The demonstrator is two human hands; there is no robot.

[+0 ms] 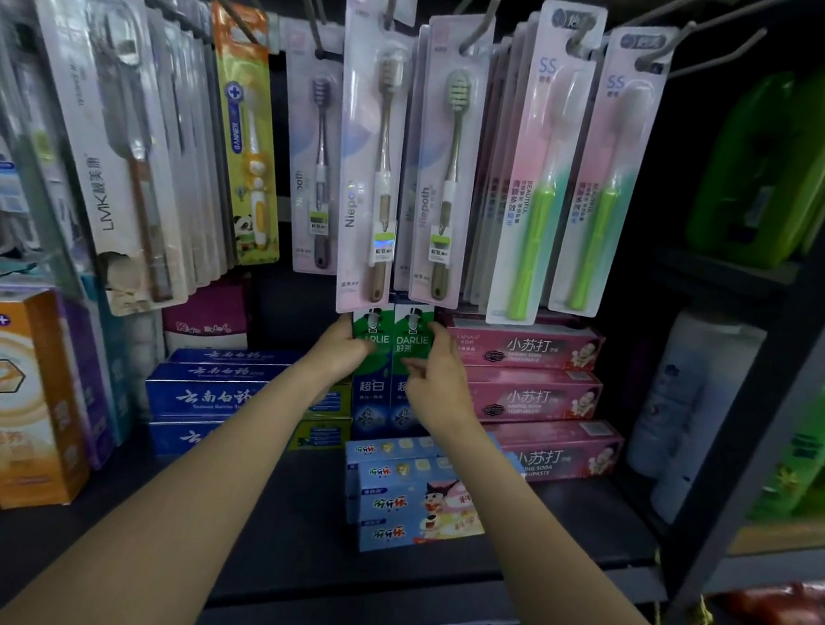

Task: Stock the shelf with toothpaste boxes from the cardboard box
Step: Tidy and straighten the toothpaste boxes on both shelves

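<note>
Two green Darlie toothpaste boxes stand upright side by side at the back of the dark shelf [280,516]. My left hand [342,343] grips the left Darlie box [367,398] by its left edge. My right hand [432,372] holds the right Darlie box [411,335], thumb on its front and fingers round its right side. Both arms reach in from below. The boxes' tops sit just under hanging toothbrush packs. The cardboard box is out of view.
Pink toothpaste boxes [534,392] are stacked right of the Darlie pair, blue ones [211,393] left. Light blue kids' boxes [412,503] lie in front. Orange boxes [14,400] stand far left. Toothbrush packs [381,148] hang overhead. Green bottles [810,451] fill the right bay.
</note>
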